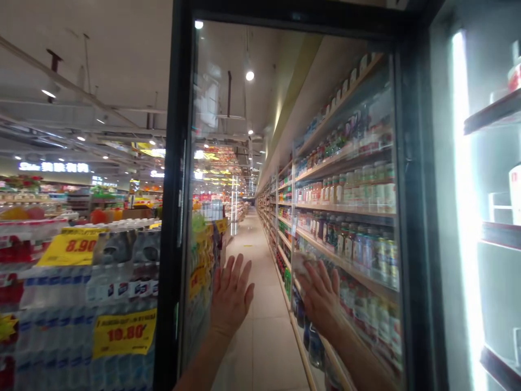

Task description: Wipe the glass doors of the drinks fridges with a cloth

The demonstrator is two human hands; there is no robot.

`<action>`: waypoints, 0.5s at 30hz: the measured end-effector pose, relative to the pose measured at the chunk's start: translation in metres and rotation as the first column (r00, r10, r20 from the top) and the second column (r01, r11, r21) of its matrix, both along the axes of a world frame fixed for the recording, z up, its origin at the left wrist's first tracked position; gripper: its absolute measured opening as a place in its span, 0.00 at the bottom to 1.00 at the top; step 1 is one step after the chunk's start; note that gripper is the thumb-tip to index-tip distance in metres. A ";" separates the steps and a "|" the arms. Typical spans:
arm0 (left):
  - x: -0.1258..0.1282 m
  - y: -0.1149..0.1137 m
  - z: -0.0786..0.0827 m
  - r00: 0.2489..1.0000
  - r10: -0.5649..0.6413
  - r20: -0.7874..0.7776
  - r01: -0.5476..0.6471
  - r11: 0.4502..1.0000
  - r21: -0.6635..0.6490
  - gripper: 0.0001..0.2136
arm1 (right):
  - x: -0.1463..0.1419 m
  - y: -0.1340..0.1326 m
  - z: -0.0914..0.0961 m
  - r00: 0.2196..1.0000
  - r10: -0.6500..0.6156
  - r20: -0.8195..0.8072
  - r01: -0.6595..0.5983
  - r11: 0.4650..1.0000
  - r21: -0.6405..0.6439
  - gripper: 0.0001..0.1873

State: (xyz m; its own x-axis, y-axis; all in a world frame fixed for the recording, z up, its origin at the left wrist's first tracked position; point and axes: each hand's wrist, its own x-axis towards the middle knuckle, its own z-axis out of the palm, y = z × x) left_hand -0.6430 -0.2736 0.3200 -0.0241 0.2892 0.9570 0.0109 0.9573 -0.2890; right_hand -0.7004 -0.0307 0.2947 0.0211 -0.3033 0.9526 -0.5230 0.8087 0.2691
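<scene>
A black-framed glass door stands in front of me, and shelves and an aisle show in its pane. My left hand is raised at the lower left of the pane, palm towards the glass, fingers stretched and slightly apart. To its right my right hand lies flat towards the pane with its fingers spread. A pale, blurred patch shows at its fingertips; I cannot tell whether it is a cloth or a reflection. Neither hand grips anything I can make out.
At left, packs of bottled water are stacked with yellow price signs. A lit cooler interior with a bright light strip and shelves is on the right. Rows of bottles and a tiled floor appear in the pane.
</scene>
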 end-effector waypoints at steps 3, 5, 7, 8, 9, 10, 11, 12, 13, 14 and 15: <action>0.000 0.001 0.000 1.000 -0.008 -0.012 0.008 1.000 0.006 0.27 | -0.024 0.047 0.008 0.996 -0.086 0.035 0.093 0.933 -0.348 0.26; 0.000 0.002 0.000 1.000 -0.016 -0.016 0.016 1.000 0.017 0.27 | -0.039 0.073 0.017 0.995 -0.093 0.048 0.103 0.804 -0.585 0.27; 0.000 0.003 0.000 1.000 -0.011 -0.012 0.011 1.000 0.017 0.27 | -0.043 0.079 0.024 0.996 -0.082 0.026 0.077 0.720 -0.690 0.27; 0.000 0.002 0.000 1.000 -0.004 -0.008 0.004 1.000 0.009 0.27 | -0.040 0.074 0.025 0.997 -0.081 0.016 0.071 0.736 -0.673 0.27; -0.001 0.002 0.000 1.000 0.003 -0.005 -0.003 1.000 0.003 0.28 | -0.034 0.063 0.025 0.997 -0.076 0.009 0.066 0.795 -0.603 0.26; -0.001 0.001 0.000 1.000 0.009 -0.003 -0.009 1.000 -0.003 0.28 | -0.026 0.049 0.023 0.998 -0.058 0.002 0.052 0.876 -0.480 0.26; -0.001 0.000 0.000 1.000 0.011 -0.003 -0.011 1.000 -0.005 0.28 | -0.018 0.034 0.021 1.000 -0.024 -0.003 0.022 0.949 -0.316 0.25; -0.001 0.000 0.000 1.000 0.008 -0.002 -0.008 1.000 -0.003 0.28 | -0.010 0.020 0.018 1.000 0.022 -0.006 -0.023 0.989 -0.146 0.23; -0.001 -0.001 0.000 1.000 0.002 0.001 -0.002 1.000 0.001 0.27 | -0.004 0.009 0.015 0.997 0.072 -0.009 -0.072 0.997 -0.014 0.22; -0.001 -0.001 0.000 1.000 -0.005 0.005 0.005 1.000 0.006 0.27 | 0.000 0.003 0.014 0.994 0.109 -0.010 -0.108 0.992 0.062 0.20; -0.001 -0.001 0.000 1.000 -0.012 0.006 0.012 1.000 0.013 0.27 | 0.000 0.002 0.014 0.992 0.122 -0.013 -0.121 0.990 0.075 0.19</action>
